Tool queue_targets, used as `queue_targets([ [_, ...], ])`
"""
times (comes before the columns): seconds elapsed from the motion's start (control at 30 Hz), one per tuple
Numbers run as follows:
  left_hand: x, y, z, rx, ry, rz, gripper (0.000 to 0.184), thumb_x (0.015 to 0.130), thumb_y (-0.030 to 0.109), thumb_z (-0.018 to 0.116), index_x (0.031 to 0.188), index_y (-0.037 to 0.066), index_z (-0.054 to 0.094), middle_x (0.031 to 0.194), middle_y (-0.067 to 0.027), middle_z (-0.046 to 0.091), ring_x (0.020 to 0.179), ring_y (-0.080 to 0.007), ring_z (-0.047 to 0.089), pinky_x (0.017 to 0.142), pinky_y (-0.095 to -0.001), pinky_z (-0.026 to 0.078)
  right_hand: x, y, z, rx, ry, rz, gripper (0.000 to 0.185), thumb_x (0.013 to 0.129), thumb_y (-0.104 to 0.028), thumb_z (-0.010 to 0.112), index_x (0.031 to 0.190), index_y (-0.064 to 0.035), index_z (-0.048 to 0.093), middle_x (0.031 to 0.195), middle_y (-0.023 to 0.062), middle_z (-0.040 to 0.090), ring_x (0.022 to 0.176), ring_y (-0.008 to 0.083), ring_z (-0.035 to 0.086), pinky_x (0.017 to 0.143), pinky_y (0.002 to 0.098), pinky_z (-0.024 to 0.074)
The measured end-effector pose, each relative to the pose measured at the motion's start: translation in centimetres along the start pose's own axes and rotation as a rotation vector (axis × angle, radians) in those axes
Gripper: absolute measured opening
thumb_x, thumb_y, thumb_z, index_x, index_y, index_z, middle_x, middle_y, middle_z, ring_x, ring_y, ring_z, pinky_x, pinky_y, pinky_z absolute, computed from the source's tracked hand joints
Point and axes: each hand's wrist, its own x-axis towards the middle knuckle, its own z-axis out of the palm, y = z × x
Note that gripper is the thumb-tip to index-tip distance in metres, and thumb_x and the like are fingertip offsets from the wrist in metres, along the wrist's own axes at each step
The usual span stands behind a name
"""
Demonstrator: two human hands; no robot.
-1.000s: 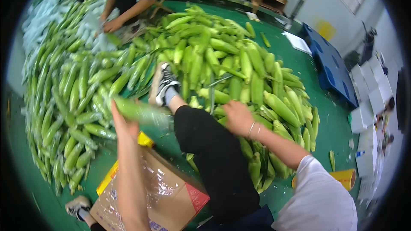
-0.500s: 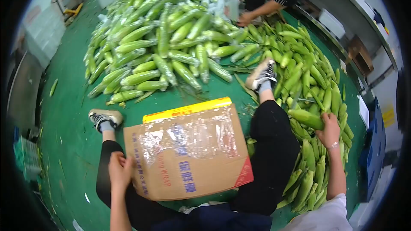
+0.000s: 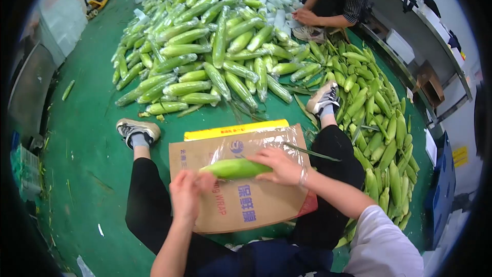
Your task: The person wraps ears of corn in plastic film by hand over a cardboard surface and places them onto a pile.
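An ear of corn in green husk (image 3: 237, 168) lies crosswise above a cardboard box (image 3: 266, 210) that has clear film over its top. My right hand (image 3: 279, 166) is closed round the ear's right end, and a long thin leaf (image 3: 311, 152) sticks out beside it. At the ear's left tip is my left hand (image 3: 190, 190), its fingers drawn together and partly blurred; what they hold, if anything, is too small to make out. A yellow roll (image 3: 236, 130) lies along the box's far edge.
Film-wrapped corn (image 3: 187, 48) is heaped ahead. Unwrapped corn (image 3: 392, 149) lies to the right of my right leg. A crouching person (image 3: 333, 0) works at the back. A metal table (image 3: 415, 15) and a blue pallet (image 3: 442, 190) stand on the right.
My right hand has brought an ear from the right pile to above the box. My left hand, earlier beside the box, has moved right to the ear's tip. The view has shifted.
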Motion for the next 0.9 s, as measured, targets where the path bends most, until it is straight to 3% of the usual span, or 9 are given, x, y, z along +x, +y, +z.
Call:
queue_targets([
  [0.1,3.4,-3.5,3.6,0.789,-0.271,0.701,0.029,0.09,0.026,0.06,0.102,0.0,0.059,0.102,-0.0183,0.062,0.092,-0.0291,0.059,0.081,-0.0347,0.046,0.5,-1.4,-2.5,-0.219,0.025,0.018,0.06,0.078,-0.029,0.073,0.132,-0.0132,0.051,0.12,0.0123,0.053,0.11,0.0325,0.048,0.096,0.042,0.0372],
  [0.2,3.0,-0.5,6.1,1.517,-0.4,0.904,0.052,0.081,0.038,0.07,0.113,-0.001,0.057,0.112,-0.0176,0.057,0.107,-0.0319,0.052,0.092,-0.04,0.039,-2.4,-2.5,-1.3,-0.29,0.225,0.214,0.054,0.079,-0.031,0.072,0.127,-0.0139,0.053,0.122,0.0132,0.05,0.111,0.0339,0.045,0.095,0.0453,0.0354],
  [0.23,4.1,-0.8,5.7,1.56,-0.397,0.85,0.062,0.068,0.041,0.079,0.11,0.001,0.056,0.107,-0.0157,0.057,0.105,-0.0309,0.051,0.092,-0.0401,0.038,-4.2,-3.0,-0.6,-0.244,0.24,0.304,0.053,0.079,-0.031,0.072,0.126,-0.0141,0.053,0.122,0.0134,0.05,0.111,0.0341,0.044,0.095,0.0458,0.035],
  [0.4,6.8,-0.9,4.4,1.54,-0.536,0.874,0.053,0.063,0.033,0.082,0.098,0.002,0.057,0.093,-0.013,0.055,0.093,-0.0318,0.052,0.081,-0.0412,0.042,-8.3,3.5,0.8,-0.368,0.452,0.334,0.016,0.084,-0.019,0.066,0.092,-0.0063,0.062,0.088,0.01,0.06,0.08,0.0259,0.058,0.07,0.0388,0.0472],
  [0.57,1.9,-2.0,2.9,1.53,-0.636,0.83,0.046,0.063,0.024,0.08,0.097,0.001,0.058,0.087,-0.015,0.055,0.087,-0.0334,0.054,0.076,-0.0424,0.045,-6.3,3.8,-7.2,0.358,1.048,0.745,0.023,0.097,-0.013,0.049,0.079,0.0001,0.057,0.062,0.0062,0.056,0.052,0.0126,0.055,0.046,0.0285,0.0449],
  [0.67,-4.6,-2.7,1.9,1.463,-0.718,0.571,0.048,0.063,0.024,0.081,0.097,-0.001,0.058,0.089,-0.0184,0.056,0.084,-0.0362,0.057,0.074,-0.0439,0.048,-9.4,-1.9,-5.0,0.409,0.627,0.566,0.023,0.094,-0.022,0.057,0.103,-0.0013,0.056,0.088,0.0093,0.06,0.08,0.0157,0.061,0.072,0.0298,0.0499],
  [0.73,-6.7,-2.4,1.9,1.435,-0.698,0.492,0.054,0.064,0.026,0.081,0.105,-0.001,0.059,0.091,-0.0165,0.057,0.087,-0.035,0.057,0.075,-0.043,0.048,-10.6,-5.8,-3.1,0.059,0.252,0.259,0.06,0.079,-0.017,0.07,0.13,-0.0029,0.043,0.122,0.018,0.046,0.112,0.0313,0.048,0.093,0.041,0.0396],
  [0.8,-6.7,-2.3,1.9,1.418,-0.678,0.501,0.055,0.064,0.025,0.081,0.107,-0.001,0.058,0.094,-0.0161,0.058,0.09,-0.0344,0.057,0.076,-0.0425,0.048,-12.1,-3.6,-1.9,-0.158,0.17,0.343,0.058,0.074,-0.01,0.069,0.127,-0.0057,0.048,0.117,0.0154,0.05,0.11,0.0339,0.048,0.093,0.0427,0.0391],
  [0.9,-6.6,-2.5,1.9,1.436,-0.683,0.492,0.056,0.064,0.024,0.081,0.108,-0.001,0.057,0.097,-0.0171,0.057,0.091,-0.035,0.057,0.077,-0.0425,0.048,-13.1,0.2,-3.7,0.3,0.317,0.51,0.016,0.075,-0.002,0.067,0.091,-0.0048,0.07,0.079,0.0095,0.062,0.071,0.0216,0.061,0.066,0.0317,0.0494],
])
